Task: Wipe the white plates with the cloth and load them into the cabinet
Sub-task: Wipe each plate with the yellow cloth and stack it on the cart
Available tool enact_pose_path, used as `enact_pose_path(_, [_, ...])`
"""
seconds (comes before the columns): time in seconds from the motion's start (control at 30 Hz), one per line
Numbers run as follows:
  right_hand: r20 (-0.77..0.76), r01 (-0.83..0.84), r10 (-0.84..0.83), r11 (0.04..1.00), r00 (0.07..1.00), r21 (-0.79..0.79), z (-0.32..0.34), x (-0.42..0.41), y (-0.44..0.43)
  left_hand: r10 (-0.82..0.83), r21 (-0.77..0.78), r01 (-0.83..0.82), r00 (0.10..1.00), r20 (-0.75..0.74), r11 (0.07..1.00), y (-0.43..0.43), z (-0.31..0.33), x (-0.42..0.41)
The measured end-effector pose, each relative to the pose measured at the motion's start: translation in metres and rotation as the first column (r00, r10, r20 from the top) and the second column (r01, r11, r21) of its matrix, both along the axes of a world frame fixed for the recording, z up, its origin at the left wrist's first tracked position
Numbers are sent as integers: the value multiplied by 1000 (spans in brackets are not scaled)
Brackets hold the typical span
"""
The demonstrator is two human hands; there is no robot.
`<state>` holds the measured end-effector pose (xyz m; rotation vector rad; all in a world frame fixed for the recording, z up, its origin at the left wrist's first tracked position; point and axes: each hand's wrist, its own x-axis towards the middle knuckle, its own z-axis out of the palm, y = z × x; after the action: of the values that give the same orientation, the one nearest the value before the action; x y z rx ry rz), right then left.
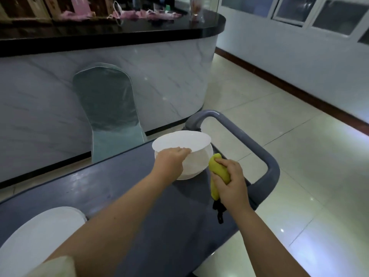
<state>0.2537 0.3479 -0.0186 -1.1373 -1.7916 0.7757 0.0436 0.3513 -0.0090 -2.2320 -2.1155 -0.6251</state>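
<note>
The left hand point(169, 162) is reaching out over the dark cart top point(123, 188) and pinching the near rim of a white plate point(179, 141), fingers closed narrowly on its edge with the fingertips point(184, 150) lying on the upper face. That plate is tilting up from the stack of white plates point(194, 166) directly beneath the fingers; whether its far edge is touching the stack is hard to tell from this angle. The right hand point(229, 180) is gripping a bunched yellow cloth point(218, 168), fingers wrapped fully around it, with the cloth's top end poking out above the knuckles and a longer tail hanging below the palm. A black strap point(218, 211) is dangling beneath that tail. The cloth is sitting just right of the stack, near it but apart from the lifted plate. The grey cart handle point(267, 156) is curving around beyond the right hand's fingers. A second pile of white plates point(40, 232) is lying well back from the left fingers, beside the forearm near the lower left corner.
</note>
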Motion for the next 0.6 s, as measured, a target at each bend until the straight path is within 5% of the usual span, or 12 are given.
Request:
enact_pose_path(0.13, [22, -21, 21, 1000, 1000, -5, -4, 3, -2, -123, -361, 43, 971, -203, 932, -4, -16, 11])
enact_pose_path(0.3, [47, -37, 39, 998, 998, -50, -12, 2, -9, -216, -478, 83, 949, -230, 874, -10, -19, 16])
enact_pose_path(0.37, [56, -52, 56, 996, 997, -67, -12, -5, -13, -165, -394, 107, 979, -117, 913, -19, -20, 9])
enact_pose_path(0.43, [78, -89, 93, 995, 993, -52, -10, -21, -19, 23, -219, 11, 988, 152, 976, -36, -22, -4])
enact_pose_path(0.53, [82, -244, 245, 970, 966, -19, -6, -62, -34, 286, -83, -287, 803, 523, 954, -81, -31, -35])
enact_pose_path(0.6, [95, -369, 370, 929, 924, -24, -8, -94, -49, 432, -145, -442, 667, 607, 885, -120, -44, -61])
